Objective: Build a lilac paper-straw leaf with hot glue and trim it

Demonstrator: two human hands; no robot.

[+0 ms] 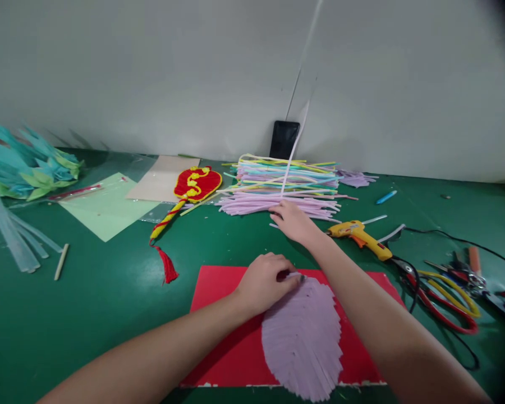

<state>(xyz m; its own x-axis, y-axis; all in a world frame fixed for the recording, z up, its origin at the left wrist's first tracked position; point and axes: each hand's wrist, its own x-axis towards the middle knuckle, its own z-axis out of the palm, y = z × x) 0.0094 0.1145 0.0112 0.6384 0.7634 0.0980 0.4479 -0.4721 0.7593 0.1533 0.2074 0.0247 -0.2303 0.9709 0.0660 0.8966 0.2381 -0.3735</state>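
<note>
My left hand (266, 283) rests over a red sheet (231, 331), its thumb and fingers closed at the top edge of a lilac leaf-shaped piece (303, 334). That piece lies flat, with slanting layers and a jagged edge; its lower tip passes the sheet's near edge. Farther away, my right hand (293, 221) reaches to the front of a pile of lilac pipe cleaners (252, 203). Its fingers look closed on one long lilac pipe cleaner (293, 148), which stands up, leaning slightly right. The exact pinch point is partly hidden.
A yellow glue gun (362, 235) lies right of my right arm, near red-handled scissors (446, 311) and a black cord. A phone (284, 139) leans on the wall. Left are a red-and-yellow tasselled fan (197, 184), a pale green sheet (109, 205) and clear glue sticks (14, 235).
</note>
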